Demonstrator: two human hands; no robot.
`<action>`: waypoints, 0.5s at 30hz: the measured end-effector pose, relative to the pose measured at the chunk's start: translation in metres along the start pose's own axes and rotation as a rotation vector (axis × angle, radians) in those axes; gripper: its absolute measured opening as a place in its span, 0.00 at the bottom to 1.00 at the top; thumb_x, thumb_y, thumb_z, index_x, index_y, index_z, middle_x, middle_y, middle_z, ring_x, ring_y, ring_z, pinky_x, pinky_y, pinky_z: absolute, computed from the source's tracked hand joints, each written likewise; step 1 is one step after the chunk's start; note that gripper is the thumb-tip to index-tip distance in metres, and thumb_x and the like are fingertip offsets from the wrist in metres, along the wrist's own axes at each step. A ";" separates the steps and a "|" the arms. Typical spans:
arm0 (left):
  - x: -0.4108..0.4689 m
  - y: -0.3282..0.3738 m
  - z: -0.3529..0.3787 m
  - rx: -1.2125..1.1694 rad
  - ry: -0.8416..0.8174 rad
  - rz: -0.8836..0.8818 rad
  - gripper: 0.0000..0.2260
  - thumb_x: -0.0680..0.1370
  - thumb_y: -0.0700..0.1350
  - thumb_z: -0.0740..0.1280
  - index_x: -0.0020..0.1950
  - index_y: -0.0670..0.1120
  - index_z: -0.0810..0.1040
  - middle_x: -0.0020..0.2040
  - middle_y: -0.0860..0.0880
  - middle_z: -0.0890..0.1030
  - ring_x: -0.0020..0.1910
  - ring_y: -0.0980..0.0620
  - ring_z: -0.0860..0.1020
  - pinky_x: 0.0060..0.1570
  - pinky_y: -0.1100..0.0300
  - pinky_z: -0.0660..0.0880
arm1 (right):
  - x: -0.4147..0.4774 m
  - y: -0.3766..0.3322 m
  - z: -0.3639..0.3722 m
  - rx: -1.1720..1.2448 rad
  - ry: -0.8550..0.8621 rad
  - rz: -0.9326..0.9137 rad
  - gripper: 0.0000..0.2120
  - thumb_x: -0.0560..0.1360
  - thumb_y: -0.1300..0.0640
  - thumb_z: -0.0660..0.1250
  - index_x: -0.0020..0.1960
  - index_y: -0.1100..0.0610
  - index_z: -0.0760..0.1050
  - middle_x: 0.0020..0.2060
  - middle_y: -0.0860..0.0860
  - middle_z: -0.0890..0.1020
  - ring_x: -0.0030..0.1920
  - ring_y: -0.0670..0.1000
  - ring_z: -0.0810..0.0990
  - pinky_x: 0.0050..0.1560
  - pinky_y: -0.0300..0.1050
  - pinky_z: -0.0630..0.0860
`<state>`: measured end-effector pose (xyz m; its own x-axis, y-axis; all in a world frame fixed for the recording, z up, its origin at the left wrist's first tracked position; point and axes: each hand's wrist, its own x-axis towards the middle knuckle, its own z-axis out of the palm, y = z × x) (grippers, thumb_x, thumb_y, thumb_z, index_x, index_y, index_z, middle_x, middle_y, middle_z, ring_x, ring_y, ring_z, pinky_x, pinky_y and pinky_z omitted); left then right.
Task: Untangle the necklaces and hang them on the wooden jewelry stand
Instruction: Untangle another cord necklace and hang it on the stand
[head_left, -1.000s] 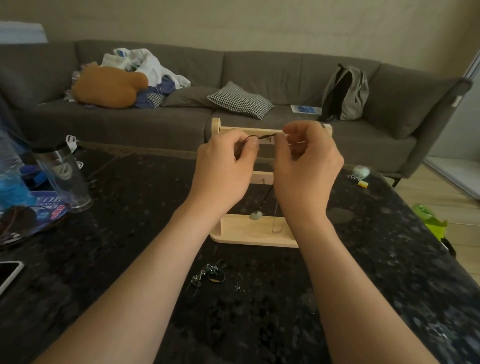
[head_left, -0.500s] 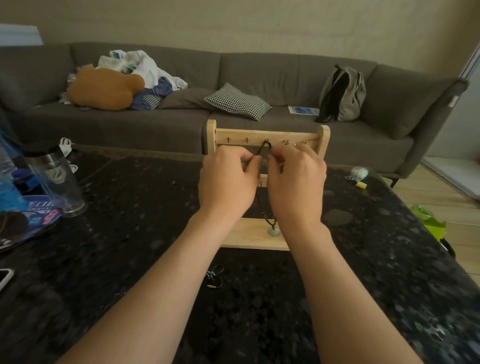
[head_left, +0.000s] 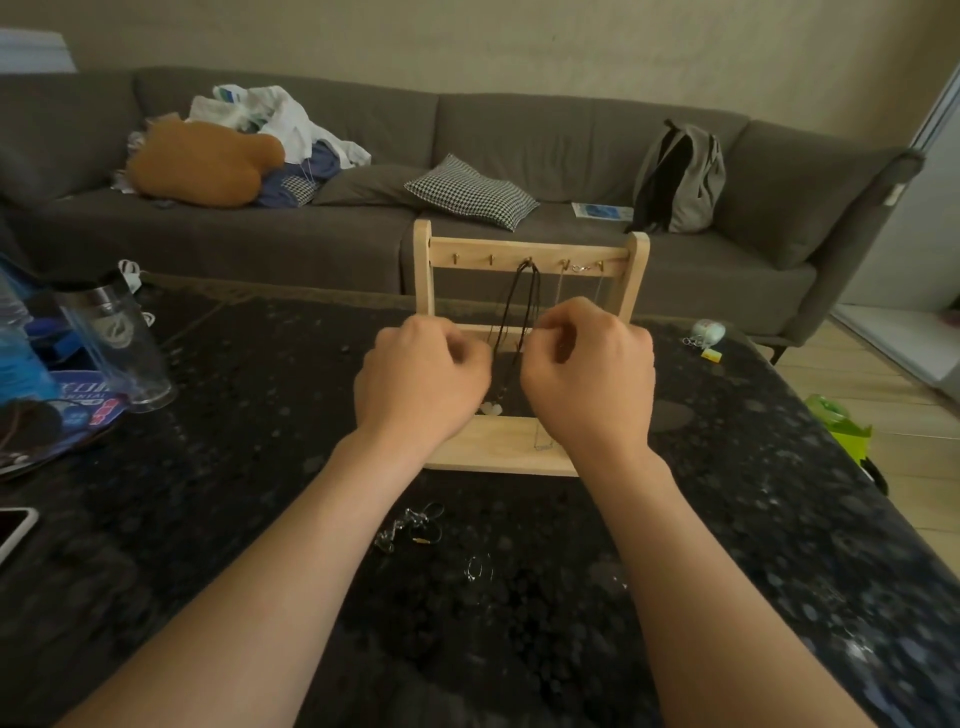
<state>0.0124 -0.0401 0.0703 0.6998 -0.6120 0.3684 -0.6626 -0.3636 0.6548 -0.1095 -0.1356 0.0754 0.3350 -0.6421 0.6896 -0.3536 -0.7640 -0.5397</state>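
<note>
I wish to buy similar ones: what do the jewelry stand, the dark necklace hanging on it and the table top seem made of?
Jewelry stand: pale wood, matte, apparently unvarnished, by its light tan boards. Dark necklace: probably cord or leather; thin, dull, no metallic glint. Table top: likely polished stone; black with grey specks and soft reflections.

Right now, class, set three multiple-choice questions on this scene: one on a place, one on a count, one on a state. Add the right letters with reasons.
1. Where does the black cord necklace hang?
A) a middle hook of the wooden stand
B) the backpack
C) the tumbler

2. How many hooks does the top bar carry?
A) two
B) five
C) nine

3. The tangled jewellery is:
A) hung up
B) in the left hand
C) lying loose

1 A: its loop sits over the centre hook.
2 B: five small hooks show along the bar.
3 C: it lies on the dark table, in front of the stand.
</note>
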 end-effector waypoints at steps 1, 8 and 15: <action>-0.002 -0.006 -0.002 0.053 -0.032 -0.029 0.07 0.84 0.52 0.68 0.52 0.54 0.85 0.42 0.55 0.85 0.38 0.58 0.82 0.36 0.58 0.79 | -0.004 -0.001 -0.001 0.011 -0.041 -0.009 0.07 0.80 0.58 0.68 0.48 0.54 0.84 0.36 0.45 0.83 0.35 0.44 0.81 0.40 0.40 0.80; -0.035 -0.046 -0.009 0.406 -0.514 -0.220 0.11 0.82 0.40 0.71 0.62 0.52 0.82 0.60 0.49 0.81 0.56 0.48 0.81 0.59 0.46 0.83 | -0.046 -0.005 0.013 -0.216 -0.737 -0.058 0.09 0.83 0.56 0.67 0.61 0.51 0.82 0.50 0.48 0.84 0.48 0.48 0.84 0.50 0.48 0.86; -0.055 -0.057 -0.014 0.393 -0.676 -0.240 0.16 0.78 0.52 0.80 0.63 0.52 0.81 0.55 0.51 0.81 0.55 0.50 0.81 0.62 0.47 0.82 | -0.081 -0.004 0.026 -0.339 -0.970 -0.150 0.10 0.85 0.53 0.66 0.63 0.53 0.81 0.50 0.51 0.83 0.48 0.52 0.83 0.51 0.51 0.85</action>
<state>0.0155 0.0241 0.0217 0.6058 -0.7319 -0.3120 -0.6483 -0.6814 0.3397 -0.1123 -0.0820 0.0088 0.9017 -0.4315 -0.0275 -0.4270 -0.8789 -0.2125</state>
